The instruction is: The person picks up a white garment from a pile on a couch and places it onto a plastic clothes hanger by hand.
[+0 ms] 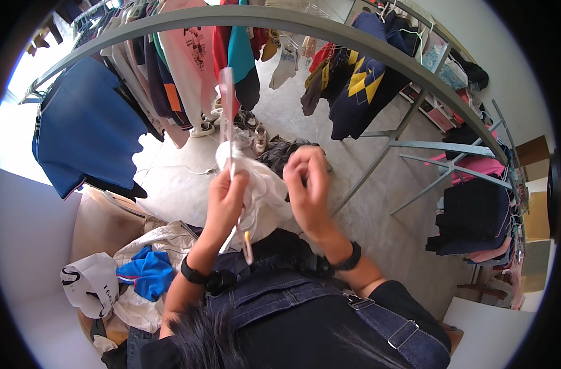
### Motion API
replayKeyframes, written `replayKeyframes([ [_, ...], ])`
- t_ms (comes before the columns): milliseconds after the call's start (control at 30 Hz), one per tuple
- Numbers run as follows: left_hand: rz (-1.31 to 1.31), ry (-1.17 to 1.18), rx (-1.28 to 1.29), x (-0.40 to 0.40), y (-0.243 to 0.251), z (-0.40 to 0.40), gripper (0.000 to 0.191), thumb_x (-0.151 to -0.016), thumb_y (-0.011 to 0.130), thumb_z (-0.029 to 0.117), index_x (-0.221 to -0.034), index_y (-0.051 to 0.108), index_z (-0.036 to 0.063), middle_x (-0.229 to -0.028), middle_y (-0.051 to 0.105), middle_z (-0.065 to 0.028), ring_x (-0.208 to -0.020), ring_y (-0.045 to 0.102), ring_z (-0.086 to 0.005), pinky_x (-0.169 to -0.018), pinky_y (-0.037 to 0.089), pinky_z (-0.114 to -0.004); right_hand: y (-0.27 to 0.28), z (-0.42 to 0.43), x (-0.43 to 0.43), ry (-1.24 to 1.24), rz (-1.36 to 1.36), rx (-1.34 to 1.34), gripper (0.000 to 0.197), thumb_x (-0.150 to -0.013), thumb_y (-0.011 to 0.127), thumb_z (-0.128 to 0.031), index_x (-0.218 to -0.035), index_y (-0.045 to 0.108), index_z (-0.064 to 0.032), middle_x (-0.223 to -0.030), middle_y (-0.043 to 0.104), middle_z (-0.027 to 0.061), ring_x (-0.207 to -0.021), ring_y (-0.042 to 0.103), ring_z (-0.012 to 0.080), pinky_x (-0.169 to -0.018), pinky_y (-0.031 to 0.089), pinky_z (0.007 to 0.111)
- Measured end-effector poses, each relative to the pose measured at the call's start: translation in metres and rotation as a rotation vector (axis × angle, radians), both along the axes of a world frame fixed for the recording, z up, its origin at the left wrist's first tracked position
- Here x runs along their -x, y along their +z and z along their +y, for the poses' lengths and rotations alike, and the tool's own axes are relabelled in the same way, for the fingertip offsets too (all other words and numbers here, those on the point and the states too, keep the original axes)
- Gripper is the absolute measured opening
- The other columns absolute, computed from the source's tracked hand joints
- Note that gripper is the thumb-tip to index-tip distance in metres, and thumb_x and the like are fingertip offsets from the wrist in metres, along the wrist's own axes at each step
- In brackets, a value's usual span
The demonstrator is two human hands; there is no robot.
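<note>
In front of my chest, my left hand grips a pale, partly see-through plastic hanger together with a bunched white garment. The hanger stands nearly upright, and its lower end reaches down towards my lap. Thin white straps or cords dangle below the left fist. My right hand is raised just right of the white fabric, its fingers curled and blurred by motion. Whether anything thin is pinched between those fingers cannot be made out.
A curved grey metal rail spans the view ahead, with a blue garment hanging left and an argyle knit right. Shoes and dark cloth lie on the floor. Clothes cover an armchair, including a blue garment.
</note>
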State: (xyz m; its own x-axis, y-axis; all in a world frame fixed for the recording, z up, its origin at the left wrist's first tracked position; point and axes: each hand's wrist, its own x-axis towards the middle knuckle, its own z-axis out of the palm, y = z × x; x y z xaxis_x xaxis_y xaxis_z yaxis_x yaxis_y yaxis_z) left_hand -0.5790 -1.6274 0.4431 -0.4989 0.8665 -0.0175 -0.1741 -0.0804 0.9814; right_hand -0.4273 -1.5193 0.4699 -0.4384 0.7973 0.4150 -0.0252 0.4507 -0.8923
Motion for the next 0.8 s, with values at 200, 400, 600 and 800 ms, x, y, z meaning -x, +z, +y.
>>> replayKeyframes([
  [200,-0.123,0.226,0.05,0.003,0.002,0.011,0.02,-0.109,0.059,0.026,-0.101,0.064,0.0083,-0.073,0.056,0.0058,-0.055,0.045,-0.0018,-0.049,0.034,-0.022,-0.024,-0.036,-0.011,0.697,-0.282,0.136,0.059,-0.087,0.077,-0.01,-0.138,0.049,-0.0018,-0.124,0.062,0.0176,-0.114,0.063,0.03,-0.1,0.05,0.041],
  [400,-0.138,0.292,0.032,0.006,0.014,0.014,0.024,-0.108,0.063,0.031,-0.104,0.064,0.007,-0.076,0.06,0.0024,-0.061,0.053,-0.0051,-0.058,0.043,-0.024,-0.047,-0.043,0.014,0.57,-0.228,0.242,0.066,-0.085,0.086,-0.019,-0.136,0.049,-0.0037,-0.123,0.064,0.013,-0.112,0.065,0.0252,-0.092,0.053,0.039],
  [600,-0.056,0.294,-0.121,0.012,0.023,0.025,0.026,-0.107,0.067,0.027,-0.099,0.066,0.0026,-0.072,0.063,0.0005,-0.063,0.059,-0.0056,-0.058,0.046,-0.023,-0.046,-0.029,0.035,0.471,-0.204,0.394,0.08,-0.082,0.087,-0.011,-0.144,0.037,-0.0024,-0.119,0.062,0.0154,-0.098,0.073,0.0239,-0.079,0.06,0.037],
  [800,-0.123,0.285,-0.087,0.001,0.028,0.024,0.024,-0.109,0.064,0.031,-0.105,0.066,0.0069,-0.071,0.059,0.003,-0.061,0.056,-0.0052,-0.054,0.043,-0.022,-0.052,-0.03,0.066,0.492,-0.245,0.316,0.081,-0.082,0.081,-0.004,-0.147,0.034,-0.0012,-0.107,0.07,0.0215,-0.083,0.077,0.0279,-0.06,0.06,0.039],
])
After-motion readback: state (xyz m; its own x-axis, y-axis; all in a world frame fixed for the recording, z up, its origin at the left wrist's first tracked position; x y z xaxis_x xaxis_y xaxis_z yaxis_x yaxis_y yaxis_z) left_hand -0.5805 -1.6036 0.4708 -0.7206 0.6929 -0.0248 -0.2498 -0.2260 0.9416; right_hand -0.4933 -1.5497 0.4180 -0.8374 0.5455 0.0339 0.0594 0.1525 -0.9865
